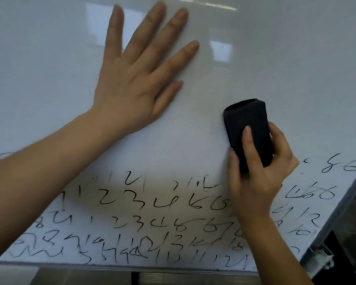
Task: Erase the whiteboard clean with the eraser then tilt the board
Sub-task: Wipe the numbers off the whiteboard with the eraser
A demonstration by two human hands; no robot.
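Note:
The whiteboard point(275, 58) fills most of the head view. Its upper part is wiped white. Rows of black handwritten numbers point(144, 223) cover the lower part, down to the bottom edge and out to the right edge. My left hand point(136, 83) lies flat on the wiped area with its fingers spread and straight. My right hand point(259, 177) grips a black eraser point(247, 128) and holds it against the board just above the top row of numbers, right of centre. Part of the eraser's lower end is hidden by my fingers.
The board's grey frame runs along the bottom point(132, 268) and slants down the right side point(337, 214). A metal bracket point(321, 258) sits at the lower right corner. Dark floor shows below and right of the frame.

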